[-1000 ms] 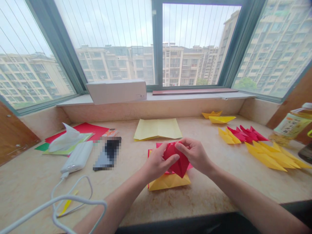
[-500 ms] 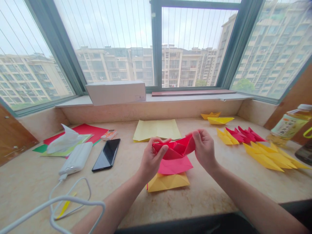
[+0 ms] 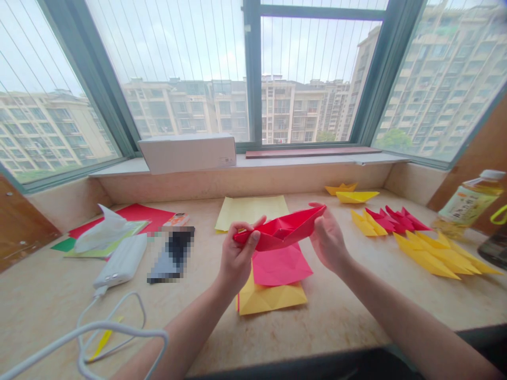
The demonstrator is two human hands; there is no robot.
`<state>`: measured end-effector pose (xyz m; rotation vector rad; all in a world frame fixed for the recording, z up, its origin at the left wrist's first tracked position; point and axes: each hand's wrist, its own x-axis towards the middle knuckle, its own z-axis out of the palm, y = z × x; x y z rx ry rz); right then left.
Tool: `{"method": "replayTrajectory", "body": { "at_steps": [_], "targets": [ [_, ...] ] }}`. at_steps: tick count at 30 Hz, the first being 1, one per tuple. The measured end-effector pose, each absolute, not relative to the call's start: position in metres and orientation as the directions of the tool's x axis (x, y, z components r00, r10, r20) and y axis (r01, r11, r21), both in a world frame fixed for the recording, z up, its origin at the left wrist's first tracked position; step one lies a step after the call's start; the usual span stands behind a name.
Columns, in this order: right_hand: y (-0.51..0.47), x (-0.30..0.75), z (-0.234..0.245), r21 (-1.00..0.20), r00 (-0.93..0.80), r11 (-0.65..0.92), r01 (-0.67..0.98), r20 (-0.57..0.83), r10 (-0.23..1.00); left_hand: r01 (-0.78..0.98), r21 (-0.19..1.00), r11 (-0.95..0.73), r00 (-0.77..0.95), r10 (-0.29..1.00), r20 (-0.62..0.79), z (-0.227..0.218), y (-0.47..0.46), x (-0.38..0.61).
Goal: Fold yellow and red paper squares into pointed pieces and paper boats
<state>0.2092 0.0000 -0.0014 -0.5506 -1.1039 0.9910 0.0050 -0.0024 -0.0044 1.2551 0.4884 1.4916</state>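
Currently held: one red paper boat (image 3: 285, 239), centre of frame.
Left hand (image 3: 238, 256): pinching its left end.
Right hand (image 3: 329, 237): at its right tip, grip unclear.
Far yellow boats (image 3: 357, 198): two, right of centre.
White box (image 3: 188, 154): one, upper left.
Change: boat spread longer than before.

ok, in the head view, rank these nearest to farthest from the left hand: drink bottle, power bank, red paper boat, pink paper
1. Red paper boat: gripped in the left hand.
2. Pink paper: just to its right.
3. Power bank: off to the left.
4. Drink bottle: far right.
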Motion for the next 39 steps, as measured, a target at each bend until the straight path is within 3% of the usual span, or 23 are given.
{"method": "replayTrajectory", "body": {
  "at_steps": [4, 11, 15, 20, 23, 29, 35, 39],
  "targets": [
    [-0.003, 0.208, -0.008, -0.871, -0.153, 0.376, -0.317, 0.439, 0.885, -0.466, 0.819, -0.334, 0.138, 0.887, 0.44, -0.004, -0.001, 0.005],
    [0.006, 0.214, -0.011, -0.817, -0.024, 0.502, -0.283, 0.529, 0.848, -0.433, 0.871, -0.232, 0.319, 0.864, 0.389, 0.0, -0.006, -0.003],
    [0.008, 0.224, -0.005, -0.833, -0.089, 0.506, -0.224, 0.535, 0.84, -0.412, 0.892, -0.186, 0.396, 0.845, 0.359, 0.006, -0.004, -0.007],
    [0.003, 0.227, -0.004, -0.888, -0.277, 0.441, -0.13, 0.46, 0.844, -0.246, 0.968, -0.05, 0.406, 0.901, 0.15, 0.015, -0.004, -0.005],
    [-0.002, 0.22, -0.007, -0.907, -0.378, 0.388, -0.164, 0.421, 0.825, -0.094, 0.996, -0.006, 0.504, 0.862, 0.053, 0.015, -0.007, -0.001],
    [-0.01, 0.209, -0.008, -0.915, -0.453, 0.366, -0.172, 0.403, 0.795, 0.086, 0.988, -0.127, 0.546, 0.836, 0.06, 0.01, -0.009, 0.003],
    [-0.012, 0.199, -0.011, -0.912, -0.349, 0.382, -0.15, 0.41, 0.843, 0.298, 0.872, -0.388, 0.449, 0.863, 0.231, 0.007, -0.011, 0.001],
    [-0.012, 0.194, -0.01, -0.911, -0.281, 0.37, -0.182, 0.409, 0.868, 0.344, 0.82, -0.457, 0.445, 0.849, 0.286, 0.002, -0.013, 0.003]
  ]
}}
